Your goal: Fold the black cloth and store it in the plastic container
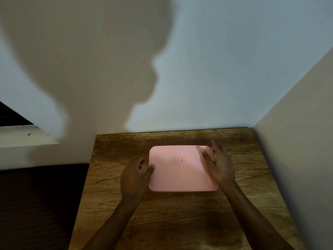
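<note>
A pink plastic container (177,175) with its lid on lies flat on the wooden table (173,213); a small red-framed sticker marks the lid's middle. My left hand (136,175) rests at the container's left edge, thumb touching the lid's rim. My right hand (219,165) lies over the container's right edge, fingers spread and blurred, thumb on top of the lid. No black cloth is in view; the container's inside is hidden by the lid.
A wall stands right behind the table and another wall (297,141) closes off its right side. A dark surface (41,195) lies left of the table. A white window ledge (27,136) sits at far left.
</note>
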